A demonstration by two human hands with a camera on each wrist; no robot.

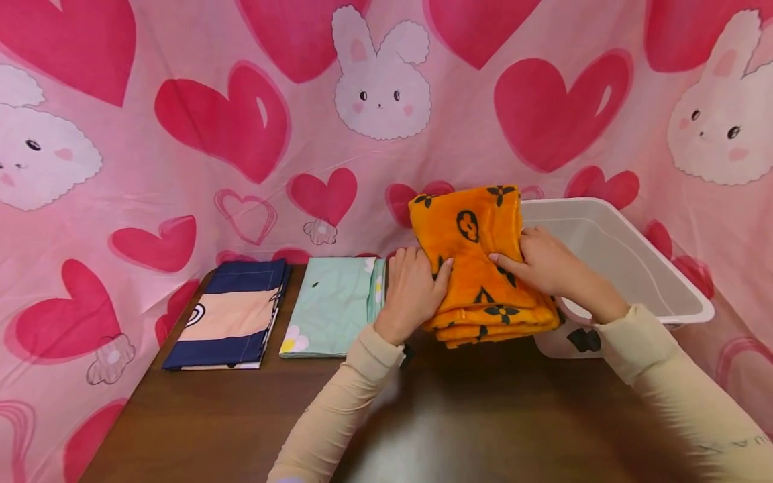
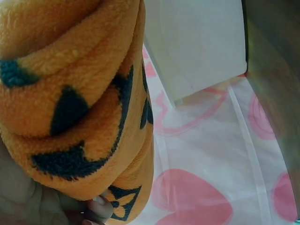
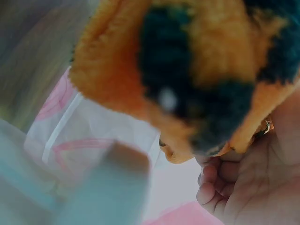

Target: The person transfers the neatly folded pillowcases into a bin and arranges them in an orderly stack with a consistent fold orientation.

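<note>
Near the back left corner of the table (image 1: 229,422), a navy-and-peach cloth (image 1: 226,315) lies folded flat; a folded mint cloth (image 1: 329,305) follows along the back edge. Both look finished. The left hand (image 1: 415,295) pinches the left side of an orange blanket (image 1: 468,268), thumb in front; it is held above the table, folded in layers, apparently yet to be laid down. The right hand (image 1: 546,261), thumb also in front, pinches its right side, before a white bin (image 1: 703,312).
</note>
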